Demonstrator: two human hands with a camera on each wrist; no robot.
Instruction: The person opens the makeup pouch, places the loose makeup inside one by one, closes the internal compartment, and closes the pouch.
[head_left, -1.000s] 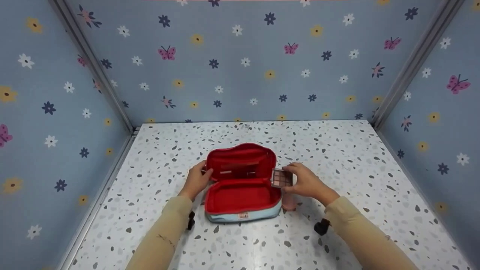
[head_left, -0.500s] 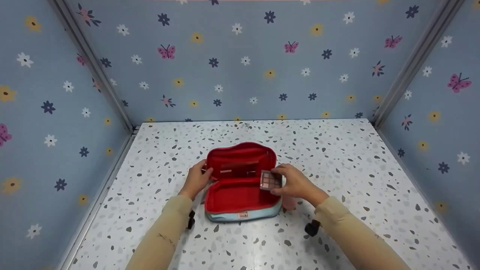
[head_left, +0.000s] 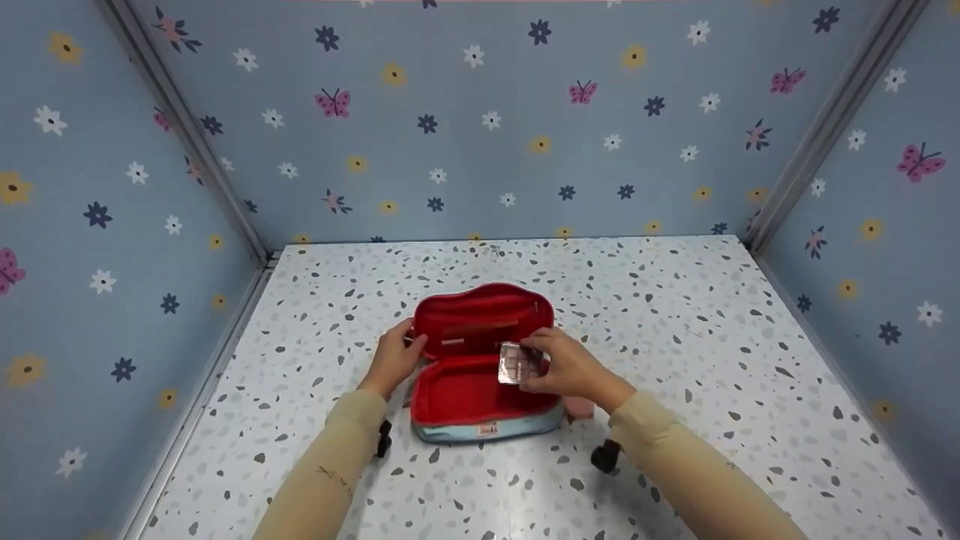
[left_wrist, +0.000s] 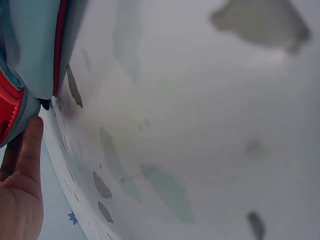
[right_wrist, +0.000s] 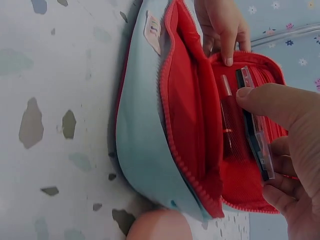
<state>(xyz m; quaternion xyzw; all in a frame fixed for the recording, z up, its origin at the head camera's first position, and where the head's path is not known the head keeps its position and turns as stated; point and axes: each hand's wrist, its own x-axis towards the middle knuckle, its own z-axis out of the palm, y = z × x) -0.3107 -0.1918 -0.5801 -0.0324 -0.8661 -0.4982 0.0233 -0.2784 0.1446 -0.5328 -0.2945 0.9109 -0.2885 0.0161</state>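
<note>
Red-lined bag (head_left: pixel 454 432) gapes beneath the palette (head_left: pixel 514 364) right fingers (right_wrist: pixel 260 98) pinch; left fingers (head_left: pixel 414 348) hold its lid (head_left: pixel 480 319).

Pouch (head_left: pixel 450 433): 1
Palette (head_left: pixel 516 364): 1
Left hand (head_left: pixel 393 359): 1
Right hand (head_left: pixel 571 367): 1
Pink object (head_left: pixel 579 407): 1
Slim stick (right_wrist: pixel 226 86): at least 1
Black wrist devices (head_left: pixel 606 455): 2
Tabletop (head_left: pixel 675 315): 1
Flowered walls (head_left: pixel 465 157): 3

This is a small booth with walls on three sides; what building holds it cannot be told. Blue panels (head_left: pixel 480 165) printed with flowers and butterflies span the top and both sides, grey metal posts (head_left: pixel 190 135) slant through the upper corners, and a white speckled table (head_left: pixel 675 322) fills the lower middle.
</note>
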